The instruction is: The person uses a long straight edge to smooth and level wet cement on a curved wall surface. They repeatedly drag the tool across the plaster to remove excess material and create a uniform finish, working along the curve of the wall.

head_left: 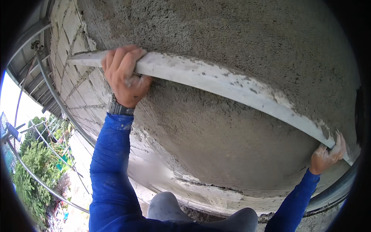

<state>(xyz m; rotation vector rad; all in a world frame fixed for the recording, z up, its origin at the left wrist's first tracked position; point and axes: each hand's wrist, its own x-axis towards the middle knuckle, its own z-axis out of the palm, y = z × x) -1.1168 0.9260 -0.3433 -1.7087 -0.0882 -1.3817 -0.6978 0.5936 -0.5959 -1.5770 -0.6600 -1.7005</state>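
Observation:
A long, pale metal screed bar lies across the wet grey plaster on the wall, bent into an arc by the lens. Wet mortar clings along its upper edge. Near its left end, my left hand grips the bar, fingers wrapped over the top and thumb below. At the far right my right hand holds the other end, thumb and fingers around it. Below the bar, the plaster looks smoother than the rough coat above.
Bare block wall continues at the left beside the plaster's ragged edge. Scaffold tubes stand on the left, with trees and ground far below. Another dark pipe runs at the lower right. My knees show at the bottom.

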